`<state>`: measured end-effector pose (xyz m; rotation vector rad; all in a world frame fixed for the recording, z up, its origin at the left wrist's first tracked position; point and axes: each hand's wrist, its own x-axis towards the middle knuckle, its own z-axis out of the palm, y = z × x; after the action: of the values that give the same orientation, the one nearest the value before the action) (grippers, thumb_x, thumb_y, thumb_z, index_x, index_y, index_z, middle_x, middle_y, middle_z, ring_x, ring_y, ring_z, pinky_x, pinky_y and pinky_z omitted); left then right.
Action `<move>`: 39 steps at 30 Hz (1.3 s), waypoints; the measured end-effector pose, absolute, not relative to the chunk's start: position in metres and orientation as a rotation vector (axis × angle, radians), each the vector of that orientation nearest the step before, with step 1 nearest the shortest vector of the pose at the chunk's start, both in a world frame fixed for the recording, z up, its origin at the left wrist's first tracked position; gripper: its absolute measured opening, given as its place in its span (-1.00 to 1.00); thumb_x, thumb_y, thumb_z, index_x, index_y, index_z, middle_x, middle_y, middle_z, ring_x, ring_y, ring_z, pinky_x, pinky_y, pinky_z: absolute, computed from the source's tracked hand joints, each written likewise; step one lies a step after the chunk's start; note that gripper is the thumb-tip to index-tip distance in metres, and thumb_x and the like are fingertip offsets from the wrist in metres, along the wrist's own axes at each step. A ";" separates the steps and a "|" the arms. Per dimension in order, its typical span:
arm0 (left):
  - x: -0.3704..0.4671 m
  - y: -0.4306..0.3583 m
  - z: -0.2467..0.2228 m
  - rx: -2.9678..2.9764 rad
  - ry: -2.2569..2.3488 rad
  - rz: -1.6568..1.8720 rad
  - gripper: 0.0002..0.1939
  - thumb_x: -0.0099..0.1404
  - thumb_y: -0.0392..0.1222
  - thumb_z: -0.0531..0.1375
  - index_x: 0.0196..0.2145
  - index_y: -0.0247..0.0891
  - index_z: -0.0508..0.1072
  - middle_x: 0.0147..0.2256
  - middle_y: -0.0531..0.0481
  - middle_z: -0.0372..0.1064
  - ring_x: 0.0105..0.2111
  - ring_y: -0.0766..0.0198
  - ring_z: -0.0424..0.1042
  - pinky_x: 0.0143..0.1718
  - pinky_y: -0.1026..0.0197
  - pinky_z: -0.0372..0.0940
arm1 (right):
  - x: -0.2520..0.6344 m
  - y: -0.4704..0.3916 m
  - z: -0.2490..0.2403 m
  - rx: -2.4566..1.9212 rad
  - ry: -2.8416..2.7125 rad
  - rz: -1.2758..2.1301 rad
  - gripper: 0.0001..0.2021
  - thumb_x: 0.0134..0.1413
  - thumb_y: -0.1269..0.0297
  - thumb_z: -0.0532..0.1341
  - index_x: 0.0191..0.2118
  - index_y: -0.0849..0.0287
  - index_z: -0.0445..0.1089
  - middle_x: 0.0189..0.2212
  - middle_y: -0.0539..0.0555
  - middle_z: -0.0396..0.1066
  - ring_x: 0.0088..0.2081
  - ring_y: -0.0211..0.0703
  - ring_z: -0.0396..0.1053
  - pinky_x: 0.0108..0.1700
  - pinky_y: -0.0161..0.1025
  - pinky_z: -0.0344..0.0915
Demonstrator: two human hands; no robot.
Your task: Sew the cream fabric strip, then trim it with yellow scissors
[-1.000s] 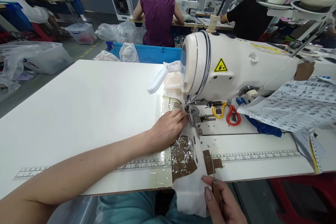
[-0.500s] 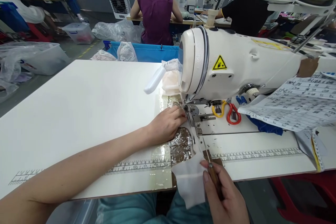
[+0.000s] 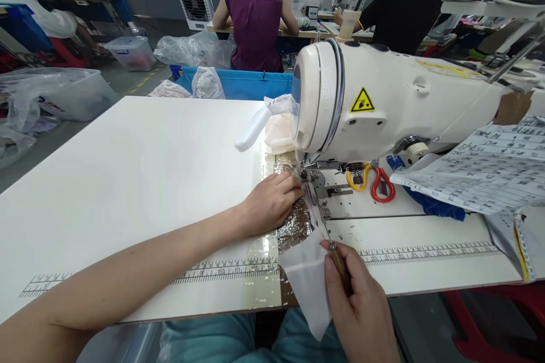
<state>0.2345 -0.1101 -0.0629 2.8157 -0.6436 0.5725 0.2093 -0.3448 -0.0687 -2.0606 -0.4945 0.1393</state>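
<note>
My left hand [image 3: 275,201] rests on the table beside the presser foot, fingers bent and pressed together at the edge of a white fabric piece [image 3: 307,279]; its fingertips partly hide the cloth there. From the needle area of the white sewing machine [image 3: 383,105], this cloth runs toward me and hangs over the table's front edge. My right hand [image 3: 361,295] is closed around the wooden handle of an awl [image 3: 340,268]. The awl's thin metal shaft points at the cloth near the machine's metal guides, and the right fingertips touch the cloth's edge.
Yellow-handled scissors [image 3: 358,177] and a red-handled tool [image 3: 383,186] lie under the machine arm. Written paper sheets [image 3: 477,164] and a tape measure [image 3: 524,249] are at right. A printed ruler [image 3: 230,269] crosses the white table [image 3: 170,153]. Other people sit at machines behind.
My right hand has moved slightly left and up with the awl, its tip now at the cloth. The cloth's hanging end has swung and narrowed. My left hand stays nearly still.
</note>
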 end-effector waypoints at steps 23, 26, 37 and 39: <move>0.235 -0.112 -0.060 2.943 -0.574 0.471 -0.66 0.33 -0.35 0.00 0.00 -0.45 0.41 -0.02 -0.29 0.33 -0.07 0.02 0.34 -0.15 -0.02 0.38 | 0.233 -0.319 -0.063 -2.232 -0.803 -0.124 -0.71 0.31 0.28 -0.02 -0.06 0.23 0.39 -0.25 0.21 0.58 -0.28 -0.04 0.56 -0.29 -0.24 0.48; 0.235 -0.112 -0.061 2.937 -0.548 0.450 -0.63 0.34 -0.34 -0.01 0.04 -0.45 0.39 -0.01 -0.30 0.33 -0.05 0.01 0.32 -0.14 -0.04 0.38 | 0.233 -0.319 -0.063 -2.238 -0.826 -0.156 -0.71 0.31 0.29 -0.01 -0.04 0.24 0.38 -0.22 0.21 0.58 -0.25 -0.03 0.56 -0.26 -0.23 0.50; 0.247 -0.117 -0.058 2.894 -0.544 0.466 -0.76 0.36 -0.32 0.02 -0.20 -0.44 0.46 -0.18 -0.25 0.38 -0.18 0.11 0.36 -0.17 0.07 0.40 | 0.215 -0.300 -0.035 -1.869 -1.097 -0.244 -0.72 0.27 0.46 0.02 0.05 0.18 0.28 -0.25 0.11 0.51 -0.26 -0.19 0.50 -0.22 -0.32 0.43; 0.251 -0.122 -0.051 3.006 -0.543 0.400 -0.72 0.41 -0.31 -0.02 -0.32 -0.42 0.46 -0.29 -0.22 0.39 -0.26 0.13 0.35 -0.21 0.07 0.39 | 0.209 -0.294 -0.027 -1.817 -1.154 -0.266 -0.71 0.27 0.48 0.02 0.06 0.21 0.28 -0.29 0.10 0.50 -0.29 -0.18 0.48 -0.24 -0.31 0.43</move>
<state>0.2510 -0.1219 -0.0513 3.0062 -0.5430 0.3999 0.2093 -0.2938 -0.0267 -1.8174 -1.1541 -0.2662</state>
